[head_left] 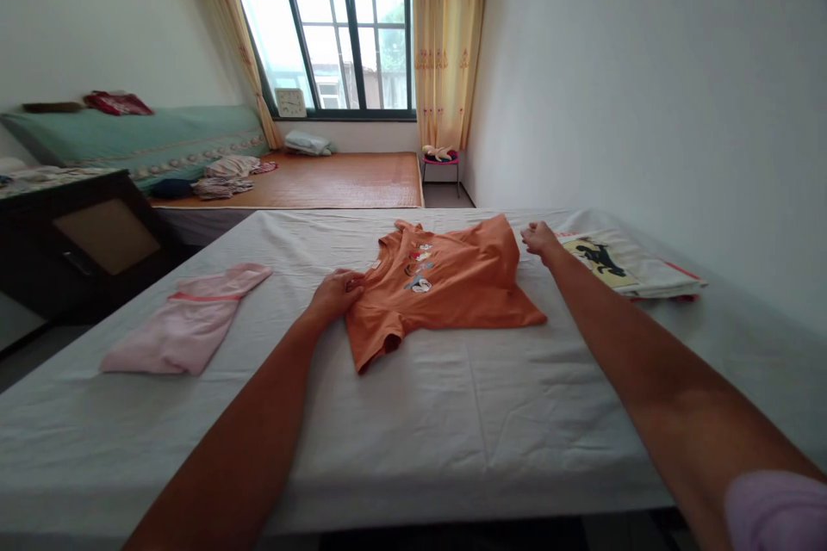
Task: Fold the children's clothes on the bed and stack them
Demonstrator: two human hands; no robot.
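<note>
An orange T-shirt (445,288) with small printed patches lies spread on the white sheet of the bed (452,413). My left hand (336,293) is closed on the shirt's left shoulder edge. My right hand (538,239) is a fist at the shirt's far right corner, gripping its hem. Both arms stretch out over the bed.
A folded pink garment (184,323) lies on the bed's left side. A folded white garment with a black print (624,267) sits at the right by the wall. A dark cabinet (77,241) stands left. Beyond are a wooden platform with clothes (226,176) and a window.
</note>
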